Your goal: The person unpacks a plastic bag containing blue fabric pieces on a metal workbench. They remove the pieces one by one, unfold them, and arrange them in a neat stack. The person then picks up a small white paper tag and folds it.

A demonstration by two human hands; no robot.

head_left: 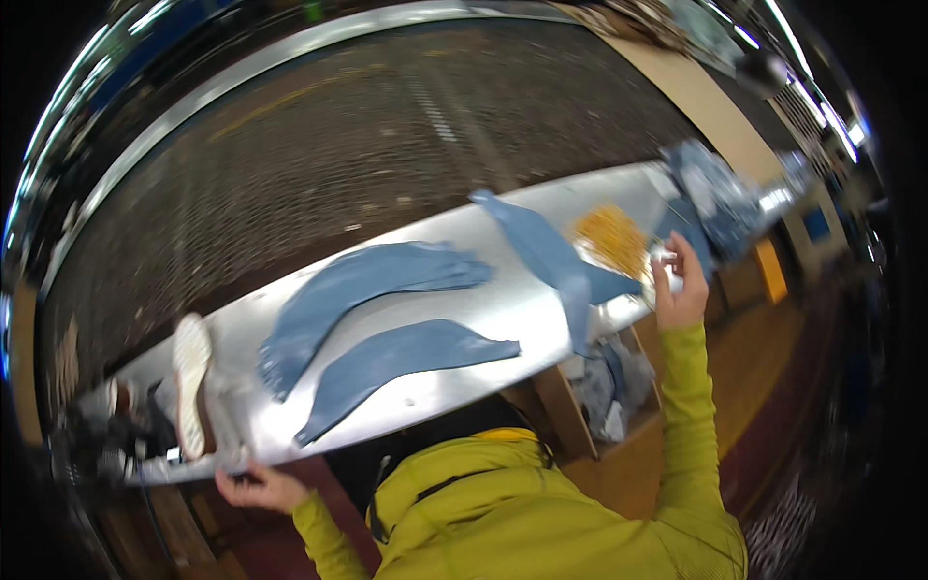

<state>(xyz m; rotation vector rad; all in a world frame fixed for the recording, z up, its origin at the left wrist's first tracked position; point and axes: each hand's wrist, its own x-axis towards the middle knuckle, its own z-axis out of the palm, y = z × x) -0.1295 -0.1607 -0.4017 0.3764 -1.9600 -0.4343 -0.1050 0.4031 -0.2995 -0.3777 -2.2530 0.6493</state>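
My left hand [259, 487] is at the near left edge of the metal table [551, 338], fingers loosely apart with nothing seen in them. Closest to it is a white shoe sole [193, 362]. On the right, my right hand [682, 290] is raised at the table's end with bent fingers, beside a small pale thing [664, 261]; blur hides whether it is held. A heap of thin yellow strands [611, 238] lies just left of that hand. Blue, flat, curved pieces lie across the table: a stack [362, 285], a single strip [406, 362] and a pointed bundle [536, 246].
Beyond the table stretches a wide dark mesh surface [387, 126] with a pale rim. Clear plastic with blue material [715, 193] lies at the far right. Below the near edge stands an open box [619, 387] of grey scraps. Dark items [126, 425] crowd the left end.
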